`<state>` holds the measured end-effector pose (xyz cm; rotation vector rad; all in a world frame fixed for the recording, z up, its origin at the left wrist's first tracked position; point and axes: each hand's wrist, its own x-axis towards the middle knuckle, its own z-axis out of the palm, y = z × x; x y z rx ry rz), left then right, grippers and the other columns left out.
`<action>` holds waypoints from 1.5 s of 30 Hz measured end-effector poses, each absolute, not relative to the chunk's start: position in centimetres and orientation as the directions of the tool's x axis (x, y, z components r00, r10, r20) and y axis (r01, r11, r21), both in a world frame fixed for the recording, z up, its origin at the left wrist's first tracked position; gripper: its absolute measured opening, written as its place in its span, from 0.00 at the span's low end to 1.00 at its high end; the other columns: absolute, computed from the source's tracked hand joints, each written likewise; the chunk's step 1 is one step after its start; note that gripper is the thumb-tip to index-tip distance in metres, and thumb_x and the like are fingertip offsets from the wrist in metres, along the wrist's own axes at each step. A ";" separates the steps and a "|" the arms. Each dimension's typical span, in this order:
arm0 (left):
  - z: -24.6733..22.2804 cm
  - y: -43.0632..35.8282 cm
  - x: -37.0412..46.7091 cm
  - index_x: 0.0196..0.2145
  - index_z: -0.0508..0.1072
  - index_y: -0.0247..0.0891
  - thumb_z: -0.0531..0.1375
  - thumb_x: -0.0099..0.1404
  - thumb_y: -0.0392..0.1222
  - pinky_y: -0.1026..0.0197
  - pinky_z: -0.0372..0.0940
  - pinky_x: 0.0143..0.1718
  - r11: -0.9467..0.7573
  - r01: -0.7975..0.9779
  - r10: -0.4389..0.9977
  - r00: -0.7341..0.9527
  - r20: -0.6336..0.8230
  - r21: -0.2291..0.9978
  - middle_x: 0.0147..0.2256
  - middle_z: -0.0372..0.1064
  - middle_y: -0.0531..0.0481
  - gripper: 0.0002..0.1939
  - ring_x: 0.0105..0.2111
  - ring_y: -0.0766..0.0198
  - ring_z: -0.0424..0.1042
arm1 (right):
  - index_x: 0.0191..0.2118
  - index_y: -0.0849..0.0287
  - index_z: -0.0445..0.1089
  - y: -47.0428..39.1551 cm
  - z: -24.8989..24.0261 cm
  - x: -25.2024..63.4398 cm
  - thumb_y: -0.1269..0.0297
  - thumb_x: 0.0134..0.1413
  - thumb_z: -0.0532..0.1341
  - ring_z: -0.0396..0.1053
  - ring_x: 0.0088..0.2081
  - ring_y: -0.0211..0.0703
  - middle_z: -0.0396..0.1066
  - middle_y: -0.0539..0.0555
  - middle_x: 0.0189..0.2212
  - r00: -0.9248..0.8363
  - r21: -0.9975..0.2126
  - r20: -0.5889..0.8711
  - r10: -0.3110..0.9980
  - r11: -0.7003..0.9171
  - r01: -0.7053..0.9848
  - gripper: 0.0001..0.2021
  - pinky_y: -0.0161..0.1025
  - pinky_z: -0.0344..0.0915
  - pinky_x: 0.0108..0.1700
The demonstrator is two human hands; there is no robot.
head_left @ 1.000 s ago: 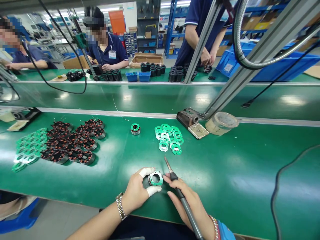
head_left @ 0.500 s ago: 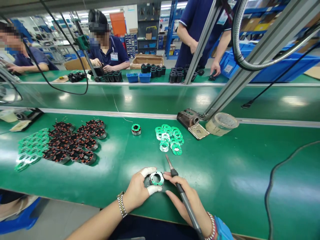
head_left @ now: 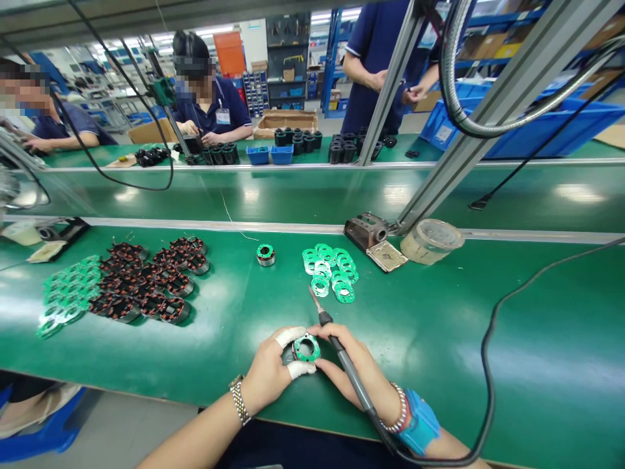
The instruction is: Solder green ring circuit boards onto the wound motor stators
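Near the front of the bench, my left hand grips a motor stator with its thumb and a finger, both in white finger covers. On top of the stator sits a green ring-shaped circuit board. My right hand holds a soldering iron, its tip pointing up and away over the bench. The right thumb and index finger also touch the right edge of the board. Farther off stand another stator with a green board and a loose group of green ring boards.
Many wound stators and a sheet-like spread of green boards lie at left. A soldering iron stand and a round tub are at the back. The iron's black cable curves at right. Co-workers sit and stand across the bench.
My right hand has moved left, bringing its thumb and finger onto the board's edge. The iron's tip has shifted left and away, and its cable has swung left. The standing co-worker's hand has lifted.
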<state>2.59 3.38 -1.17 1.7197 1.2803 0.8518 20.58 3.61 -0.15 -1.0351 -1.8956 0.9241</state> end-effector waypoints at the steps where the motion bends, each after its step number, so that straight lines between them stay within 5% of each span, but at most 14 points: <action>1: -1.1 3.3 2.7 0.43 0.70 0.39 0.65 0.50 0.38 0.53 0.65 0.48 -0.146 0.424 0.968 0.250 0.040 0.894 0.43 0.72 0.46 0.20 0.44 0.55 0.71 | 0.46 0.54 0.58 3.6 -0.1 20.6 0.77 0.46 0.57 0.71 0.43 0.44 0.71 0.55 0.41 -0.377 -0.851 0.281 0.882 0.411 0.327 0.20 0.39 0.68 0.45; 4: -1.0 2.7 3.1 0.44 0.69 0.38 0.65 0.51 0.40 0.50 0.65 0.48 -0.077 0.458 0.981 0.192 -0.014 0.886 0.43 0.72 0.44 0.21 0.45 0.52 0.70 | 0.48 0.55 0.56 3.4 0.0 20.7 0.78 0.46 0.56 0.69 0.47 0.45 0.69 0.58 0.45 -0.399 -0.837 0.289 0.870 0.432 0.336 0.22 0.42 0.67 0.48; 7: -1.1 1.3 3.0 0.53 0.61 0.36 0.65 0.50 0.42 0.46 0.60 0.53 -0.006 0.436 0.984 0.164 -0.073 0.900 0.48 0.68 0.39 0.33 0.50 0.49 0.66 | 0.49 0.55 0.54 3.0 0.1 20.7 0.78 0.44 0.58 0.65 0.52 0.48 0.64 0.62 0.52 -0.431 -0.821 0.280 0.858 0.447 0.355 0.25 0.46 0.64 0.51; 9: -1.2 0.4 2.2 0.58 0.52 0.37 0.64 0.51 0.40 0.45 0.54 0.56 0.012 0.355 0.966 0.236 -0.102 0.935 0.54 0.61 0.38 0.39 0.55 0.50 0.60 | 0.50 0.55 0.53 2.7 0.0 20.6 0.77 0.43 0.60 0.63 0.54 0.49 0.61 0.64 0.54 -0.451 -0.812 0.270 0.850 0.453 0.368 0.27 0.48 0.62 0.53; 12: -1.0 0.1 0.6 0.58 0.53 0.39 0.60 0.56 0.37 0.50 0.53 0.58 0.083 0.160 0.910 0.391 -0.141 0.984 0.58 0.56 0.40 0.34 0.57 0.55 0.57 | 0.50 0.55 0.53 2.6 0.1 20.5 0.78 0.43 0.61 0.62 0.54 0.49 0.60 0.64 0.55 -0.488 -0.807 0.272 0.829 0.473 0.354 0.28 0.49 0.61 0.53; 18: 0.2 2.7 0.1 0.31 0.73 0.38 0.61 0.55 0.40 0.57 0.65 0.44 0.104 0.180 0.926 0.341 -0.161 0.978 0.34 0.72 0.47 0.05 0.37 0.61 0.71 | 0.48 0.55 0.54 3.3 0.4 20.8 0.80 0.42 0.60 0.62 0.54 0.48 0.60 0.64 0.55 -0.545 -0.819 0.226 0.808 0.460 0.343 0.26 0.47 0.62 0.53; 20: 0.3 3.5 0.7 0.25 0.72 0.36 0.63 0.53 0.43 0.61 0.66 0.37 0.131 0.163 0.921 0.346 -0.180 0.978 0.29 0.70 0.50 0.07 0.30 0.64 0.70 | 0.49 0.55 0.54 3.4 0.5 21.0 0.79 0.43 0.60 0.62 0.54 0.48 0.60 0.64 0.55 -0.558 -0.815 0.227 0.798 0.469 0.340 0.26 0.47 0.62 0.53; 27: 0.3 4.8 2.1 0.23 0.68 0.33 0.65 0.48 0.47 0.69 0.62 0.19 0.532 -0.011 0.778 0.400 -0.484 0.847 0.16 0.61 0.57 0.14 0.16 0.72 0.62 | 0.48 0.55 0.54 3.9 1.3 21.3 0.79 0.49 0.52 0.68 0.49 0.43 0.68 0.59 0.47 -0.530 -0.763 0.338 0.778 0.556 0.329 0.20 0.43 0.66 0.49; 35: 0.1 4.4 2.0 0.24 0.65 0.35 0.64 0.50 0.49 0.68 0.63 0.20 0.525 -0.090 0.802 0.385 -0.457 0.846 0.17 0.61 0.58 0.16 0.16 0.73 0.62 | 0.45 0.56 0.61 3.8 2.1 19.9 0.78 0.51 0.52 0.69 0.44 0.45 0.71 0.57 0.37 -0.510 -0.633 0.471 0.720 0.679 0.373 0.16 0.43 0.68 0.45; 42: 0.1 4.5 2.0 0.23 0.62 0.36 0.61 0.52 0.47 0.68 0.62 0.20 0.473 -0.068 0.825 0.385 -0.414 0.878 0.16 0.60 0.59 0.14 0.15 0.72 0.62 | 0.41 0.56 0.63 2.2 2.1 20.1 0.76 0.53 0.53 0.72 0.40 0.44 0.72 0.57 0.35 -0.384 -0.682 0.479 0.789 0.610 0.403 0.11 0.38 0.70 0.41; 45: 0.1 4.6 1.9 0.24 0.62 0.36 0.60 0.53 0.47 0.67 0.62 0.21 0.462 -0.048 0.823 0.395 -0.408 0.885 0.16 0.60 0.59 0.13 0.15 0.72 0.63 | 0.36 0.55 0.65 2.0 2.5 20.9 0.74 0.54 0.54 0.72 0.31 0.42 0.70 0.53 0.26 -0.334 -0.708 0.476 0.813 0.580 0.404 0.07 0.36 0.69 0.32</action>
